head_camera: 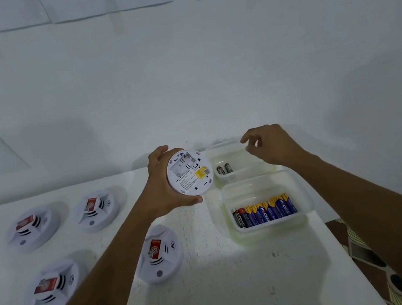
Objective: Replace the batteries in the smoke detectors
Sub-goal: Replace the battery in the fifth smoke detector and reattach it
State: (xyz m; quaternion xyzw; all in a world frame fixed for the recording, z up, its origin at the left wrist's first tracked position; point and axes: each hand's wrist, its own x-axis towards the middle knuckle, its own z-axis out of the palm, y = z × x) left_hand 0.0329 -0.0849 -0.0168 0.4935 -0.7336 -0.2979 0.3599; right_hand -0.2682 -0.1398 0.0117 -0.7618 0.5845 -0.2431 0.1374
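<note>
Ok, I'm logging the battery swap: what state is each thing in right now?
held detector: back toward camera, battery bay open, looks empty.
left hand: grips the held detector by its rim.
small tub: lidless, two dark batteries inside.
large tub: lidless, row of blue-yellow batteries inside.
right hand: above the small tub, fingers loosely curled, holding nothing.
four table detectors: lying face up.

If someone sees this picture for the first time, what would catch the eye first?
The left hand holds a round white smoke detector up at centre, its labelled back toward the camera. Right of it, the right hand hovers over a small tub with two dark batteries; nearer, a second tub holds a bright row of blue-and-yellow batteries.
</note>
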